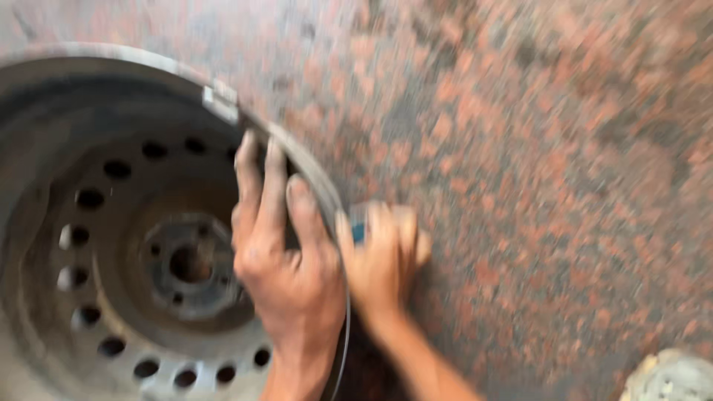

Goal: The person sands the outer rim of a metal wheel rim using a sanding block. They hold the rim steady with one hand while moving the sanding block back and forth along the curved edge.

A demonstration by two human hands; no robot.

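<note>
Two hands work at the near edge of a bare steel wheel rim (pixel 111 245) lying flat on the speckled reddish floor (pixel 535 171). The left hand (pixel 286 252) spreads open, pressing inside the rim; the right hand (pixel 382 256) is clenched on a small blue-tipped thing (pixel 359 232), too blurred to identify. Steady downward pressure from the left likely keeps the rim from shifting.

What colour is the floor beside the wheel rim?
Mottled reddish-pink and grey floor, seen in the head view.
</note>
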